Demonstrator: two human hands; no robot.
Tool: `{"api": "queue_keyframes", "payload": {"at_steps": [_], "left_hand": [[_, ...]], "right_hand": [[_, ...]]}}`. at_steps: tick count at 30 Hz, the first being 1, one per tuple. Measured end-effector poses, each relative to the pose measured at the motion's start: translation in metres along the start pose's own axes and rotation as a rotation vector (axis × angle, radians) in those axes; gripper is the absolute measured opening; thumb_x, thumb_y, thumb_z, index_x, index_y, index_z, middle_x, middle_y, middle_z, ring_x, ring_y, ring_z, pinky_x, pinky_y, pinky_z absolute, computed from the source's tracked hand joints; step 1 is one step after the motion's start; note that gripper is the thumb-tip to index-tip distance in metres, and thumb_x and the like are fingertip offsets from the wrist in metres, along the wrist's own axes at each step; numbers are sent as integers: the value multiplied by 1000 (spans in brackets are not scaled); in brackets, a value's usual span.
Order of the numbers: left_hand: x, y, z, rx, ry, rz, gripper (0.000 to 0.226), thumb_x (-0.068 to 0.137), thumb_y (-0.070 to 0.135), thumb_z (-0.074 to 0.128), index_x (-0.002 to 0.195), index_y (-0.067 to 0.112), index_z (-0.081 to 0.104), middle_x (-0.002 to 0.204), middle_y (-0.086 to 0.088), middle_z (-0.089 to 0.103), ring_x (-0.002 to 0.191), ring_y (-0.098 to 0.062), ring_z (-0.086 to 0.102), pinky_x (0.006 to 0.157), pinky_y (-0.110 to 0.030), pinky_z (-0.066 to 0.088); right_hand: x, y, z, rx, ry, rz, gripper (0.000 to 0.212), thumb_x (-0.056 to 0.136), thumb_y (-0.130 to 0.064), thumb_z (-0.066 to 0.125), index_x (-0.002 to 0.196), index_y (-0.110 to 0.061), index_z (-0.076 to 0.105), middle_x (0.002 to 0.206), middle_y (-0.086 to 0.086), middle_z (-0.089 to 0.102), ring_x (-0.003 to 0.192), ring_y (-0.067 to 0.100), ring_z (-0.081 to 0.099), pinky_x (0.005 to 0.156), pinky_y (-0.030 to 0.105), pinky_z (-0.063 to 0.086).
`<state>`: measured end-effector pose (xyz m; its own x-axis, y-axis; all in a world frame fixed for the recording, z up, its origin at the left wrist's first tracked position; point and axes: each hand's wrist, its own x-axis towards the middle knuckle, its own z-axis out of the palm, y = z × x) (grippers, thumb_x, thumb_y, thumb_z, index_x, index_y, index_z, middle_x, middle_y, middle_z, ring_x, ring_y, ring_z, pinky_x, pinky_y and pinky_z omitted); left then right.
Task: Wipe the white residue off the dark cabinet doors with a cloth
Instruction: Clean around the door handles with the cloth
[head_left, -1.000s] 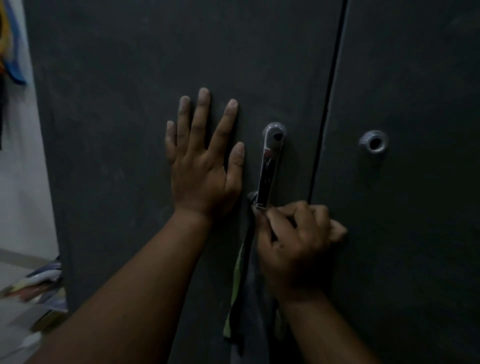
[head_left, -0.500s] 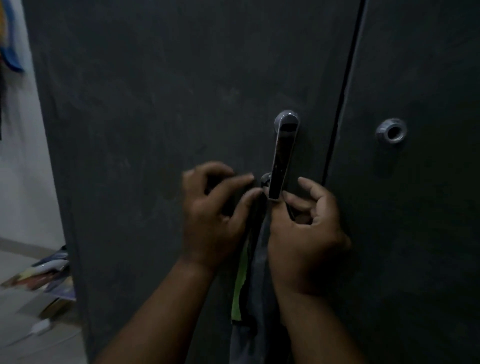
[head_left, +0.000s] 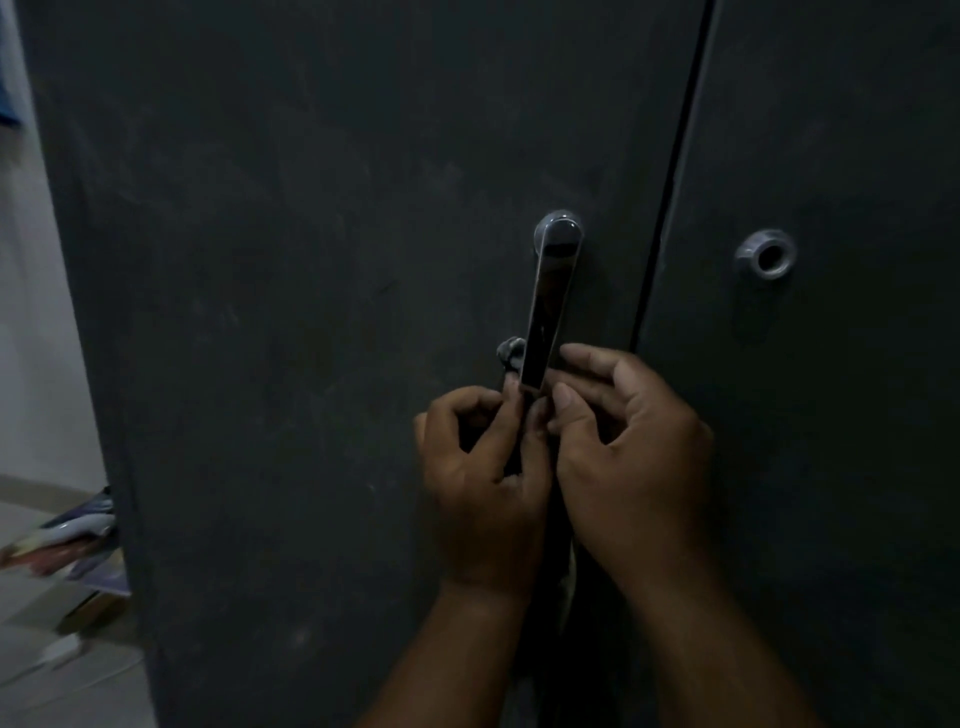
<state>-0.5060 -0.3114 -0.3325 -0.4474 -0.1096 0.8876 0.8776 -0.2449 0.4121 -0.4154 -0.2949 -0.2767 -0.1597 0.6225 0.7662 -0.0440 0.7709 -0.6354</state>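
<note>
Two dark cabinet doors fill the view: the left door, with faint whitish smears, and the right door. A chrome handle hangs on the left door near the gap between them. My left hand and my right hand meet at the handle's lower tip with fingers curled. Both pinch the cloth there. The cloth hangs down between my wrists as a dark strip, mostly hidden by the hands.
A round chrome fitting sits on the right door at handle height. Left of the cabinet is a pale wall, with a tiled floor below it. Loose items lie on the floor beside the cabinet's edge.
My left hand left the door face, where it lay flat, and came down beside the right hand at the handle's lower end. The view shifted left.
</note>
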Motion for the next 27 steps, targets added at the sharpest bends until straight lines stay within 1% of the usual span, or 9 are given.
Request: {"api": "queue_keyframes", "payload": {"at_steps": [1,3,7,11,14,18,20,23,27], "left_hand": [[1,-3,1,5,16,10,18,90,7,78,107,8,81,97,-6,62,84,-28,59,69,-44,53],[6,-8,1,13,40,47,18,88,2,77,104,9,82,93,-4,63,81,-26,58,68,-45,52],[36,-8,-2,-45,83,77,24,89,-1,77,109,12,81,90,-4,64,78,-25,59,69,-37,52],[84,-4,1,-115,20,76,24,88,-1,77,106,15,82,92,-3,64,82,-26,61,71,-38,52],[93,-2,-3,-35,-106,188,28,87,4,75,105,23,83,95,2,64,87,-25,55,76,-44,50],[76,-10,-19,55,-225,345,18,84,18,77,100,24,83,97,3,65,84,-26,54,74,-50,45],[72,-11,-24,100,-206,339,22,82,13,79,100,25,84,94,2,67,81,-26,55,74,-49,44],[85,-6,-20,70,-122,229,31,83,2,76,104,24,83,90,1,66,81,-25,56,72,-48,49],[113,3,-7,-42,-4,93,23,89,6,77,106,21,82,91,3,62,83,-24,61,69,-38,52]], "right_hand": [[2,-2,-2,-15,0,-3,28,94,-8,69,117,-24,73,97,-15,78,91,-7,71,77,18,60],[7,-8,-6,-88,62,-55,21,95,-11,70,112,-22,75,94,-14,77,88,-4,72,76,25,62],[23,-16,-14,-421,233,-350,23,92,-5,67,107,-19,76,105,-4,74,99,24,66,81,51,54],[55,-11,-19,-600,361,-545,22,93,-10,68,109,-23,77,115,-1,68,109,33,54,88,50,45],[63,5,-21,-631,367,-649,24,95,-10,67,113,-22,77,119,1,68,110,32,50,87,53,45],[65,19,-19,-641,398,-706,26,96,-15,65,116,-25,76,124,-2,67,111,27,46,89,49,44],[66,20,-18,-654,408,-714,28,96,-15,63,117,-27,76,125,-2,67,112,27,46,90,47,43],[66,19,-19,-680,403,-711,34,91,-12,63,119,-28,75,126,-2,67,113,26,46,91,44,38],[64,17,-21,-685,382,-711,38,88,-12,63,121,-27,74,127,-1,66,114,26,45,91,44,38]]}}
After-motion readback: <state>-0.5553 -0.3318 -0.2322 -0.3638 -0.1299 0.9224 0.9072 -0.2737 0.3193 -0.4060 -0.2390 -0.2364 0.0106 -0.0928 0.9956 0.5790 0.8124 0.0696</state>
